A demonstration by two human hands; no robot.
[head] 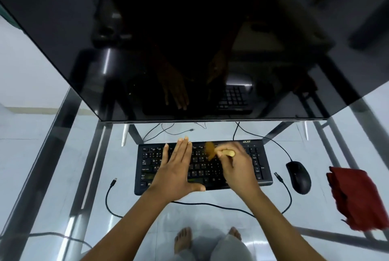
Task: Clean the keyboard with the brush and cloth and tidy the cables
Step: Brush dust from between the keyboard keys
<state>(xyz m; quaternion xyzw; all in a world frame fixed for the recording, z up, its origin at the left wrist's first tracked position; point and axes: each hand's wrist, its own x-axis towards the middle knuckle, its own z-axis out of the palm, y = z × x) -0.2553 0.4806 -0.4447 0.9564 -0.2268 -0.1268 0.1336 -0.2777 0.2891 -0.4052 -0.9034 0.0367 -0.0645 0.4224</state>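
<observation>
1. The left hand [176,173] lies flat and open on the left half of the black Acer keyboard [203,166], fingers extended, gripping nothing and steadying the board.
2. The right hand [237,165] is closed around the pale handle of the brush [219,152]; its brown bristles, blurred, meet the upper middle key rows.
3. The red cloth [357,199] lies well apart at the right, beyond the mouse [299,176].
4. Risk: hard strokes may lift keycaps or slide the keyboard on the glass desk [63,176].
5. Risk: the loose black cable [210,205] beneath the forearms may snag.

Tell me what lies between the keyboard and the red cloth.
In the head view, a black mouse sits on the glass table between the keyboard and the red cloth.
</observation>
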